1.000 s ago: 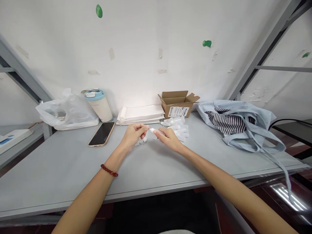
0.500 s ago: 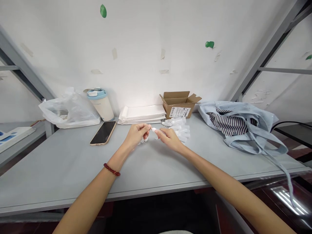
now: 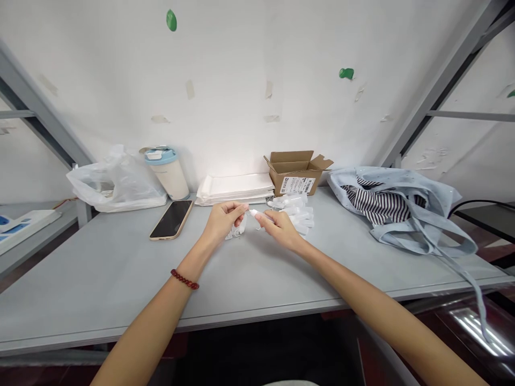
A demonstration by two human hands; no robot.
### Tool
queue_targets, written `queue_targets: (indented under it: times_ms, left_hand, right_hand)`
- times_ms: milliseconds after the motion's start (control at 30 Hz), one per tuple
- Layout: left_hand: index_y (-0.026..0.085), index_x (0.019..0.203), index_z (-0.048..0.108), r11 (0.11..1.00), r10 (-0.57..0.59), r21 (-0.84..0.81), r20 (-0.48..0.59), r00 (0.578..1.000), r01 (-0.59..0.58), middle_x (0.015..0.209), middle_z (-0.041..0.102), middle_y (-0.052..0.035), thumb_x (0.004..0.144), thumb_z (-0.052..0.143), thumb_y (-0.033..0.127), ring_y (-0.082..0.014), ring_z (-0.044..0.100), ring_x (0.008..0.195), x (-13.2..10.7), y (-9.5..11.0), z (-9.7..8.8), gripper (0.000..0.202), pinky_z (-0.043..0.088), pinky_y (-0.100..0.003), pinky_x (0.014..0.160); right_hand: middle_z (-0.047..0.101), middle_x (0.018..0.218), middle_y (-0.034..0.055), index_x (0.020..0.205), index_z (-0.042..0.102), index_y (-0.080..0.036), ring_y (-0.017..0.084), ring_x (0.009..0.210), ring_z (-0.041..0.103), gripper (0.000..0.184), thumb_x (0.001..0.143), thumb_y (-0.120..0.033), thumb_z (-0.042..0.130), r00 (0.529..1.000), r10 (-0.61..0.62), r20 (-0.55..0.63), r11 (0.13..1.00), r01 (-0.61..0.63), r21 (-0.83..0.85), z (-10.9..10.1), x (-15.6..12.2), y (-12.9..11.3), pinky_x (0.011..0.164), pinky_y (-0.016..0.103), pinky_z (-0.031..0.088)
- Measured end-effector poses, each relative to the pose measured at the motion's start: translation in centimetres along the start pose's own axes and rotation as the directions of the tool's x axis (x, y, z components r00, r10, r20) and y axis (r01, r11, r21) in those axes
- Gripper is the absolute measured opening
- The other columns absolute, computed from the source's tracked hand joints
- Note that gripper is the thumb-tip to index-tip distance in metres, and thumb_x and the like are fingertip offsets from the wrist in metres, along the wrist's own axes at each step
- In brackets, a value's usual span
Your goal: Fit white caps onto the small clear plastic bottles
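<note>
Held piece (image 3: 254, 213) was white; loose plastic pieces (image 3: 293, 201), translucent white. Tabletop (image 3: 249, 289) was grey. Carton (image 3: 277, 184) was brown, label (image 3: 296, 185) white with black print. Stacked packets (image 3: 235, 188) were white. Tumbler (image 3: 174, 180) showed cream body, light-blue lid (image 3: 161, 156); phone (image 3: 171, 220), black screen, tan edge. Cloth bag (image 3: 432, 190) was pale blue, fabric (image 3: 376, 204) inside striped black and white. Bracelet (image 3: 184, 280), to my eye, was dark red.

Smooth translucent plastic bottles (image 3: 296, 201), matt cardboard box (image 3: 295, 172), crinkled plastic bag (image 3: 124, 185), soft cloth tote (image 3: 428, 194), glossy phone screen (image 3: 172, 219) (glass-like).
</note>
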State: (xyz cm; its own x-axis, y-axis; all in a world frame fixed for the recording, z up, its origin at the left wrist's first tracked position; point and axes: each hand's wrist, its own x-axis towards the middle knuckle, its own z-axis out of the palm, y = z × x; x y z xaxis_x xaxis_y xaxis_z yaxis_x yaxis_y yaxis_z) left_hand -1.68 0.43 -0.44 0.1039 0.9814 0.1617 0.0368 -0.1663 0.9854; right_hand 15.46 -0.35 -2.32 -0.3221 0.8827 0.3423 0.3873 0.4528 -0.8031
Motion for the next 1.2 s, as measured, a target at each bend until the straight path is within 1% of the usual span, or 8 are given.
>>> queue_targets:
  times_ms: [233, 333, 400, 467, 567, 700, 933, 1200]
  left_hand:
    - [0.014, 0.062, 0.06, 0.994, 0.02, 0.106, 0.02, 1.0, -0.022, 0.05, 0.048, 0.0039, 0.067, 0.067, 0.042, -0.0069, 0.04, 0.043, 0.0, 0.1, -0.1, 0.03, 0.032, -0.021, 0.046]
    - [0.014, 0.066, 0.062, 0.985, 0.064, 0.16, -0.012, 0.998, -0.061, 0.052, 0.051, 0.0032, 0.069, 0.065, 0.043, -0.0078, 0.043, 0.044, 0.3, 0.2, -0.5, 0.029, 0.034, -0.022, 0.046]
    - [0.014, 0.067, 0.062, 0.956, 0.143, 0.27, -0.078, 0.987, -0.117, 0.054, 0.055, 0.0018, 0.072, 0.062, 0.042, -0.0091, 0.046, 0.047, 0.5, 0.1, -0.9, 0.028, 0.036, -0.022, 0.048]
    - [0.014, 0.069, 0.064, 0.891, 0.249, 0.423, -0.151, 0.957, -0.165, 0.059, 0.059, 0.0002, 0.075, 0.058, 0.039, -0.0107, 0.05, 0.051, 0.7, -0.2, -1.3, 0.026, 0.039, -0.023, 0.052]
    - [0.015, 0.074, 0.066, 0.756, 0.401, 0.623, -0.199, 0.894, -0.201, 0.068, 0.066, -0.0023, 0.079, 0.053, 0.033, -0.0129, 0.054, 0.058, 1.0, -0.8, -2.0, 0.023, 0.042, -0.025, 0.06]
    - [0.015, 0.075, 0.066, 0.56, 0.518, 0.79, -0.1, 0.849, -0.249, 0.075, 0.068, -0.005, 0.082, 0.049, 0.03, -0.015, 0.056, 0.065, 1.2, -1.4, -2.5, 0.024, 0.041, -0.026, 0.066]
    - [0.018, 0.062, 0.06, 0.37, 0.256, 0.922, 0.017, 0.967, -0.114, 0.065, 0.065, -0.0052, 0.08, 0.045, 0.031, -0.0188, 0.056, 0.063, 1.0, -1.5, -2.3, 0.027, 0.031, -0.027, 0.056]
    - [0.019, 0.057, 0.054, 0.405, 0.198, 0.914, -0.084, 0.977, -0.004, 0.06, 0.062, -0.0045, 0.076, 0.045, 0.031, -0.0192, 0.055, 0.061, 1.1, -1.0, -2.6, 0.024, 0.03, -0.027, 0.055]
  right_hand:
    - [0.037, 0.053, -0.004, 0.06, 0.042, -0.017, 0.009, 0.051, 0.033, 0.041, 0.087, -0.048, 0.041, 1.0, -0.012, -0.003, 0.998, 0.012, -0.054, 0.3, -0.1, 0.4, 0.051, 0.025, 0.025]
    - [0.052, 0.068, -0.0004, 0.086, 0.054, -0.015, 0.011, 0.058, 0.043, 0.032, 0.087, -0.046, 0.044, 0.997, -0.041, -0.07, 0.997, 0.036, -0.065, 0.5, 0.1, 0.7, 0.054, 0.025, 0.032]
    - [0.057, 0.089, 0.005, 0.108, 0.051, -0.016, 0.015, 0.071, 0.051, 0.033, 0.087, -0.041, 0.046, 0.988, -0.074, -0.139, 0.992, 0.059, -0.108, 0.5, 0.4, 1.1, 0.06, 0.026, 0.037]
    - [0.056, 0.102, 0.0087, 0.114, 0.048, -0.017, 0.018, 0.083, 0.052, 0.033, 0.086, -0.034, 0.048, 0.978, -0.107, -0.18, 0.978, 0.072, -0.194, 0.3, 0.7, 1.8, 0.065, 0.028, 0.041]
    - [0.054, 0.106, 0.0102, 0.109, 0.052, -0.017, 0.02, 0.092, 0.053, 0.026, 0.083, -0.021, 0.05, 0.982, -0.135, -0.135, 0.939, 0.083, -0.335, -0.2, 1.2, 2.8, 0.075, 0.032, 0.044]
    - [0.057, 0.11, 0.0126, 0.108, 0.056, -0.013, 0.024, 0.105, 0.049, 0.026, 0.083, -0.013, 0.051, 0.995, -0.103, 0.006, 0.848, 0.09, -0.522, -0.5, 1.3, 3.0, 0.088, 0.036, 0.04]
    - [0.06, 0.113, 0.014, 0.109, 0.057, -0.013, 0.029, 0.11, 0.049, 0.024, 0.086, -0.018, 0.051, 0.983, 0.099, 0.157, 0.675, 0.05, -0.736, -0.2, 1.0, 2.1, 0.086, 0.039, 0.036]
    - [0.062, 0.112, 0.0159, 0.111, 0.056, -0.011, 0.027, 0.109, 0.053, 0.027, 0.087, -0.013, 0.045, 0.991, 0.106, 0.077, 0.727, -0.024, -0.686, -0.6, 1.2, 2.0, 0.085, 0.037, 0.036]
